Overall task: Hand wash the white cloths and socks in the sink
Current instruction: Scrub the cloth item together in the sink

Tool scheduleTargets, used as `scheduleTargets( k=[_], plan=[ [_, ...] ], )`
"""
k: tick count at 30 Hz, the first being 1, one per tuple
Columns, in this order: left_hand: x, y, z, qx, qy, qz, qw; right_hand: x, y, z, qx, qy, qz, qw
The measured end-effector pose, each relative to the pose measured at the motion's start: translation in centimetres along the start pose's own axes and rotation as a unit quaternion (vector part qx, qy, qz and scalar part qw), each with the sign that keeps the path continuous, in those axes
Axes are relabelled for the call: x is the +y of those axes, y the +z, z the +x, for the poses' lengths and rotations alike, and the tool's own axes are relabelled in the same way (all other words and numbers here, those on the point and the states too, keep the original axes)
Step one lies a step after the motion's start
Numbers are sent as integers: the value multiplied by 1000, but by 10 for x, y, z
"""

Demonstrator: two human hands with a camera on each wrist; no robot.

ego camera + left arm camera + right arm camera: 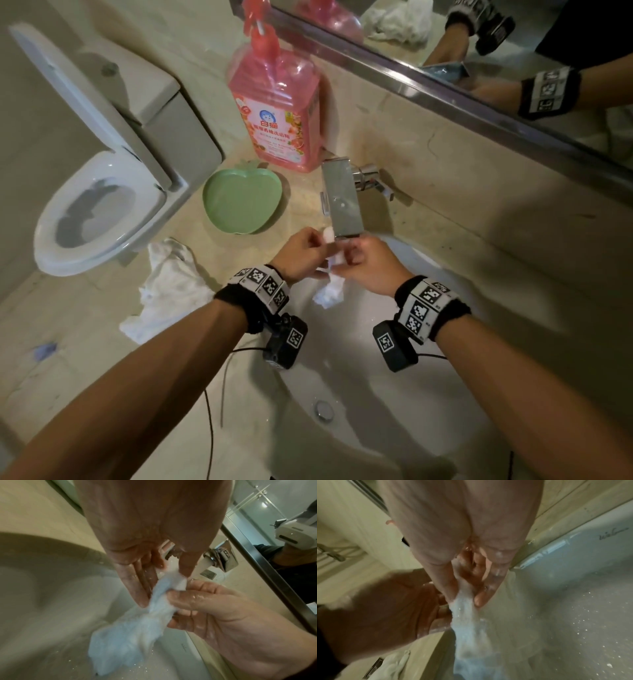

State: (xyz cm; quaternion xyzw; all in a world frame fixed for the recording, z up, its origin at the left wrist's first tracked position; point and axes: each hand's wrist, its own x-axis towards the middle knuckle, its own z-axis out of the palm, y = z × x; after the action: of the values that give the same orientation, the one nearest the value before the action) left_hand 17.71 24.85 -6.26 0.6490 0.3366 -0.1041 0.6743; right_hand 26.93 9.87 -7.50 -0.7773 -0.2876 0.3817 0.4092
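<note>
A wet white cloth hangs from both hands under the tip of the steel faucet, its lower end dangling over the white sink. My left hand pinches the cloth's top end between thumb and fingers. My right hand grips it just below, fingers curled round the twisted part. In the right wrist view the thumb and fingers squeeze the cloth, and the left hand is at the left. In the left wrist view the cloth looks bluish.
A second crumpled white cloth lies on the counter left of the sink. Behind it sit a green apple-shaped dish and a pink detergent bottle. An open toilet stands far left, with a mirror along the back wall. The drain is near me.
</note>
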Motion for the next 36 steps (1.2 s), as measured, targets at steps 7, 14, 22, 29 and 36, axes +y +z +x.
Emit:
scheduleTargets(
  k=[7, 14, 22, 29, 36],
  plan=[
    [-5, -15, -10, 6, 85, 70, 994, -9, -1, 9, 16, 40, -13, 999],
    [-8, -20, -8, 38, 104, 207, 972, -6, 2, 12, 54, 82, -14, 995],
    [-2, -6, -7, -17, 86, 244, 966, -4, -22, 1, 42, 48, -40, 997],
    [16, 17, 5, -113, 67, 321, 938, -10, -37, -7, 27, 49, -83, 995],
    [15, 13, -8, -108, 63, 167, 978, 2, -36, -4, 104, 107, -86, 985]
  ],
)
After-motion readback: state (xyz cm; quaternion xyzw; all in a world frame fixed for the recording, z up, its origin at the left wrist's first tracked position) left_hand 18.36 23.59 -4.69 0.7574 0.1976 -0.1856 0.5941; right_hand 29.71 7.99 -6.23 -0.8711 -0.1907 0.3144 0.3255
